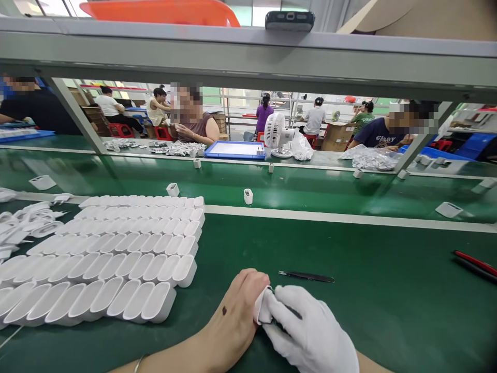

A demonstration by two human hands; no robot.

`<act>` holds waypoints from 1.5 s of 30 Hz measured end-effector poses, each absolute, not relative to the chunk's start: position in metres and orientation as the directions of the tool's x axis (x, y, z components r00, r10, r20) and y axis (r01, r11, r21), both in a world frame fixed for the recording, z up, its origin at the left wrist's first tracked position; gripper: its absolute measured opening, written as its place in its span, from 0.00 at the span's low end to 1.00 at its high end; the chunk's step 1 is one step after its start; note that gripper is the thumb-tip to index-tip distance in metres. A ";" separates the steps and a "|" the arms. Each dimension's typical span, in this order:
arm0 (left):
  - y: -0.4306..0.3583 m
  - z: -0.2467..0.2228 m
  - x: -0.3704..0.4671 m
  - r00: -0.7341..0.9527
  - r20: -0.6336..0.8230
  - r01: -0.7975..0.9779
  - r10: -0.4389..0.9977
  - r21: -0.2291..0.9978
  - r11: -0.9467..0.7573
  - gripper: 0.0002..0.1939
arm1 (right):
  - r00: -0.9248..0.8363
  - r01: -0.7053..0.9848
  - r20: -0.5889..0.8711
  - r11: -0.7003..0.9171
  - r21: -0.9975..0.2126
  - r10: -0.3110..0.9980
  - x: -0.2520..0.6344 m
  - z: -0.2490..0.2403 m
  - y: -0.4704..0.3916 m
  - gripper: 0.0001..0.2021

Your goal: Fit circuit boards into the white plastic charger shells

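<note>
My bare left hand (244,305) is closed round a small white plastic housing (261,306), low in the middle of the view. My right hand (310,326), in a white glove, presses its fingers against the same housing from the right. The fingers hide most of the piece, and I cannot make out what is inside it. Just beyond the hands, black tweezers (306,276) lie on the green bench (388,305). To the left stand several rows of white oval housings (159,300), open side up.
White cables (29,223) are piled at the far left. Red-and-black-handled pliers or a similar tool (476,265) lies at the right edge. Scattered white housings (248,196) sit on the green belt (330,191) ahead. A grey shelf beam (233,57) crosses above; people work beyond it.
</note>
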State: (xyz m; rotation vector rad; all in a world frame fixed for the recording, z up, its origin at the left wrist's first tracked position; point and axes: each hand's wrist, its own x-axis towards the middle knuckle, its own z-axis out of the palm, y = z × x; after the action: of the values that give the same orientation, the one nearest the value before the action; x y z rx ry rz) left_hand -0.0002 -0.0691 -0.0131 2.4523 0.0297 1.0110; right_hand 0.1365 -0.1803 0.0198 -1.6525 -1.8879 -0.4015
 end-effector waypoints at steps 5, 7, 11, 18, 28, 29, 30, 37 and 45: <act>-0.069 -0.009 0.001 0.716 0.676 -0.208 0.175 0.446 -0.871 0.41 | 0.140 0.806 0.567 0.239 -0.542 0.812 0.144 0.024 -0.187 0.18; -0.071 -0.009 0.000 0.719 0.670 -0.224 0.183 0.474 -0.852 0.42 | 0.262 0.543 0.354 0.166 -0.823 0.898 0.148 0.023 -0.186 0.28; -0.078 -0.013 -0.004 0.772 0.605 -0.257 0.196 0.580 -0.773 0.40 | 0.032 0.012 -0.015 -0.015 -1.000 0.999 0.146 0.025 -0.175 0.18; -0.074 0.001 0.004 0.859 0.067 -0.036 0.507 0.997 -0.071 0.32 | 0.214 -0.107 -0.076 -0.054 -0.993 0.974 0.148 0.024 -0.168 0.15; -0.068 0.000 0.007 0.805 -0.102 -0.042 0.584 0.973 0.227 0.18 | 0.329 0.892 0.055 -0.291 -0.345 0.943 0.224 0.014 -0.167 0.06; -0.068 -0.002 0.006 0.800 -0.090 -0.043 0.593 0.977 0.207 0.17 | 0.320 0.883 0.054 -0.278 -0.378 0.946 0.226 0.010 -0.166 0.07; -0.068 -0.004 0.006 0.792 -0.083 -0.039 0.604 0.982 0.186 0.17 | 0.323 0.863 0.076 -0.260 -0.433 0.943 0.226 0.007 -0.166 0.08; -0.068 -0.002 0.005 0.758 0.004 0.029 0.652 0.999 -0.041 0.17 | 0.146 0.913 0.269 -0.025 -0.407 0.952 0.212 0.018 -0.169 0.09; -0.077 0.009 -0.009 0.814 0.413 -0.088 0.408 0.782 -0.617 0.24 | 0.099 0.778 0.375 0.164 -0.607 0.922 0.180 0.013 -0.180 0.35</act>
State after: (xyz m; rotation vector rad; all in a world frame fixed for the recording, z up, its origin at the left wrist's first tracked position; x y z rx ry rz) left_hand -0.0091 -0.0773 0.0095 2.1268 0.2350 0.7243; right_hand 0.1801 -0.1800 0.0134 -1.6370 -1.7002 0.2460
